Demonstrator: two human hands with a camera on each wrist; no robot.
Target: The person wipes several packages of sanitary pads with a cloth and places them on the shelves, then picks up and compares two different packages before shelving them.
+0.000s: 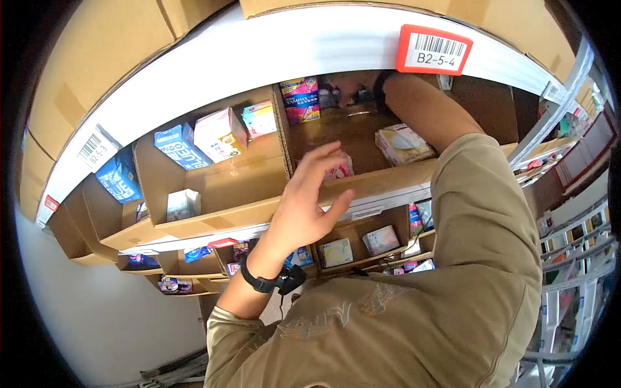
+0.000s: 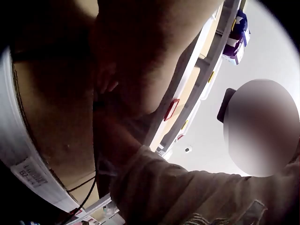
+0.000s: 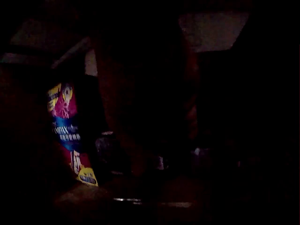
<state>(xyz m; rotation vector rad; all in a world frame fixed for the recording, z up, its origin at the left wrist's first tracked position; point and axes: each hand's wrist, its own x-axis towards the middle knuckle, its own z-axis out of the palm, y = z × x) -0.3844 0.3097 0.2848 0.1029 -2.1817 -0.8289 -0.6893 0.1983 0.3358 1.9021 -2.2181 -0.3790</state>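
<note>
My left hand [image 1: 309, 199] is over the front edge of a cardboard bin [image 1: 388, 176], its fingers loosely extended and its thumb apart. A pink package [image 1: 340, 168] lies just behind its fingers, partly covered by them. My right arm reaches deep into the same bin, past a yellow-and-white package [image 1: 404, 145]. In the right wrist view my right hand [image 3: 147, 108] is a dark shape, and I cannot tell whether it holds something. A purple-and-blue Tampax box [image 3: 70, 133] stands upright to its left. Dark packages [image 3: 201, 157] sit at the back, near the hand.
A white shelf beam with a red-framed label [image 1: 434, 52] runs above the bin. In the bin to the left stand a blue packet [image 1: 182, 146], a pink-and-white pack [image 1: 221, 134] and a small clear-wrapped pack [image 1: 184, 204]. Lower bins hold more packs [image 1: 380, 240]. A metal upright [image 1: 550, 107] stands at right.
</note>
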